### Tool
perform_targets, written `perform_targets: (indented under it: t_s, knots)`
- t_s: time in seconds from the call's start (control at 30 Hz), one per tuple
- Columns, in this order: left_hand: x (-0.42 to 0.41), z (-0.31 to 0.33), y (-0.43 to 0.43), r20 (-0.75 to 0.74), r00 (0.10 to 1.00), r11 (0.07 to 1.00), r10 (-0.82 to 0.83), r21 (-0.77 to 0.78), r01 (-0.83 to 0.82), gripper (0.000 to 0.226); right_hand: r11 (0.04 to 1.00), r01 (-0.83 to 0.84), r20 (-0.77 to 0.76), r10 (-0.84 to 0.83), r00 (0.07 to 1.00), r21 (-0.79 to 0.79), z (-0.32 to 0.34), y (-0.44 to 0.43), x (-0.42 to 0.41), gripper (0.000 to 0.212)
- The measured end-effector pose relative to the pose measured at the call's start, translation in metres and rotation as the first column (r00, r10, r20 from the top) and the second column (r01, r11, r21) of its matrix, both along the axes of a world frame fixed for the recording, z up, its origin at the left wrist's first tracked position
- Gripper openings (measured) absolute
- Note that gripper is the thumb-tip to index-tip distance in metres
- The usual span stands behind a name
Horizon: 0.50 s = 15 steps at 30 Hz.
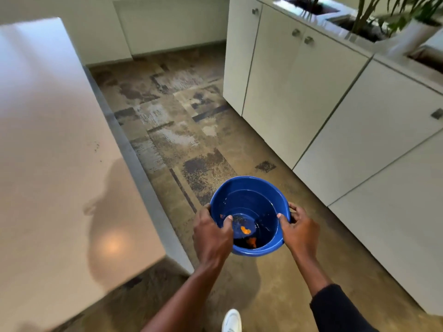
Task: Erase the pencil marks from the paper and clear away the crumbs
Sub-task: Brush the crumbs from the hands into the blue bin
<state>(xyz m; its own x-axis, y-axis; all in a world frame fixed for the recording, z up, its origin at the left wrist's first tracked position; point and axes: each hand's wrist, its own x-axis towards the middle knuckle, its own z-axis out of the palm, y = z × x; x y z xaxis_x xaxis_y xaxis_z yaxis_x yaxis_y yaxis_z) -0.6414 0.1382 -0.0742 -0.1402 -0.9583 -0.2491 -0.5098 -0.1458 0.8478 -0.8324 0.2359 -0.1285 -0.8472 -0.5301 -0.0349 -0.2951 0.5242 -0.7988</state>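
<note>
Nearest us, the dark sleeve (335,310) of our right arm led to the right grip (298,230), clamped on the rim of the blue bucket (249,200) with thumb inside and fingers outside. The left grip (211,233) was clamped on the opposite rim in the same way. Orange scraps (244,230) and dark specks lay in the bucket's bottom. The crumbs (96,146) we could see sat on the white tabletop (48,116), left of the bucket and beyond it; no paper was in view. We judged the step to be carrying the bucket to those crumbs. It would go best held level, rim tucked just under the tabletop's edge, one grip freed to sweep them in. Under the bucket lay patterned floor (191,116); to its right stood white cabinets (299,92).
</note>
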Motion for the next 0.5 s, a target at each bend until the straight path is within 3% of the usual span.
perform_targets:
  t_s: [0.27, 0.5]
  knots:
    - [0.002, 0.054, -0.027, -0.088, 0.996, 0.998, 0.032, -0.043, -0.036, 0.055, 0.988, 0.060, 0.080, -0.049, 0.996, -0.141, 0.044, -0.048, -0.001, 0.038]
    - [0.018, 0.094, -0.054, 0.008, 1.000, 0.981, 0.012, -0.195, -0.010, 0.078, 0.960, 0.044, 0.142, -0.004, 0.990, -0.278, 0.070, -0.121, 0.025, 0.038]
